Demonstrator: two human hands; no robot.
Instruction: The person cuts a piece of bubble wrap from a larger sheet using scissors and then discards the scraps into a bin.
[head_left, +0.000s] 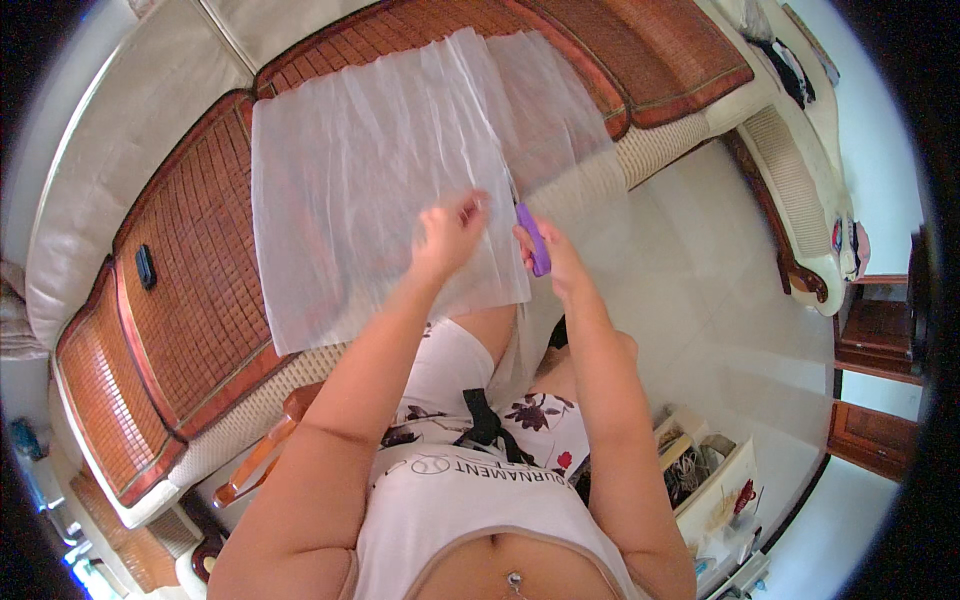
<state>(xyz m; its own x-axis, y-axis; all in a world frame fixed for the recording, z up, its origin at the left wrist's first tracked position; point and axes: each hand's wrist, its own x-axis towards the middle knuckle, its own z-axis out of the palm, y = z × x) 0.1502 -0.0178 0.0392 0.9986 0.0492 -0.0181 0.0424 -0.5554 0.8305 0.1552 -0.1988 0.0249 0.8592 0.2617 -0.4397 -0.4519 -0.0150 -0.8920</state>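
Note:
Sheer white fabric (375, 165) lies spread over the sofa seat and hangs over its front edge and my thigh. My right hand (551, 251) is shut on purple-handled scissors (534, 240), whose blades point away from me along a long edge or fold of the fabric. Just left of the scissors, my left hand (454, 229) is over the fabric, its fingers bent together and blurred; whether they pinch the cloth I cannot tell. More of the sheer fabric lies to the right of the blades.
Brown slatted mats (202, 285) cover the cream sofa, with a small dark object (145, 267) on one. A wooden piece (259, 450) stands by my left arm. At the lower right, a box (694, 457) holds cords or similar items. A carved sofa arm (795, 202) rises at right.

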